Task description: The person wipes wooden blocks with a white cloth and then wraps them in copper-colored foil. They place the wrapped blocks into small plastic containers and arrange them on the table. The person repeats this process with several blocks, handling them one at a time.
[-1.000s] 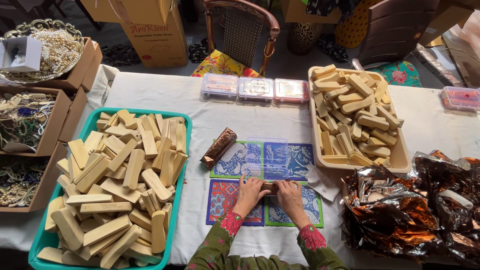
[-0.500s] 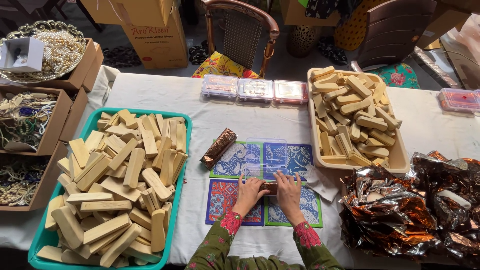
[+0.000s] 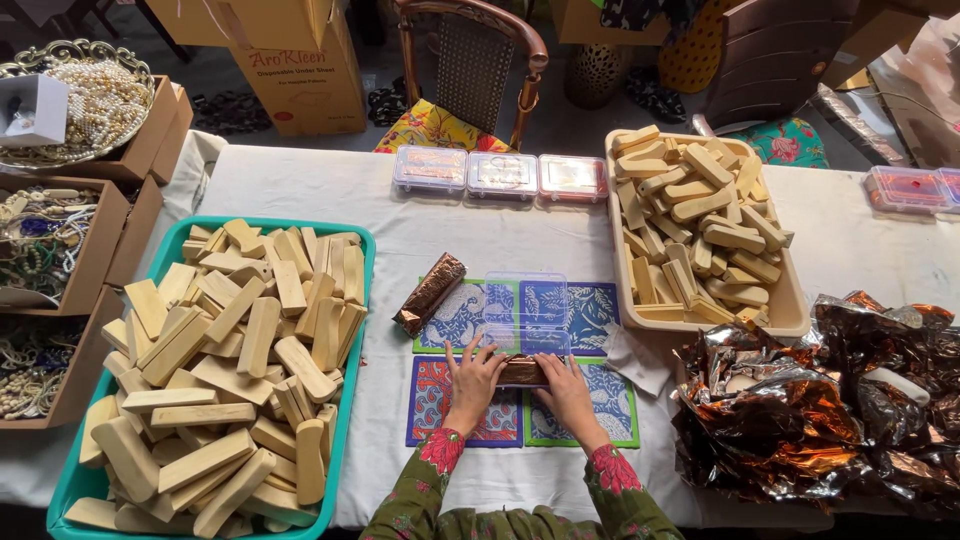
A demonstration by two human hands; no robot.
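Observation:
My left hand (image 3: 472,381) and my right hand (image 3: 564,388) press from both sides on a small foil-wrapped bar (image 3: 521,371) lying on patterned cloth mats (image 3: 600,305) at the table's front middle. An open clear plastic box (image 3: 526,310) sits just beyond the bar, touching my fingertips. A second brown foil-wrapped bar (image 3: 430,293) lies at an angle to the left on the mats. Both sleeves are green with red flowers.
A teal tray (image 3: 356,330) heaped with pale wooden blocks stands at left, a beige tray (image 3: 790,310) of similar blocks at right. Crumpled copper foil (image 3: 830,410) fills the right front. Three lidded clear boxes (image 3: 500,175) line the far edge. Cardboard boxes of beads (image 3: 45,260) sit far left.
Both hands have stayed on the wrapped bar, with fingers shifting slightly along it. Nothing else moved.

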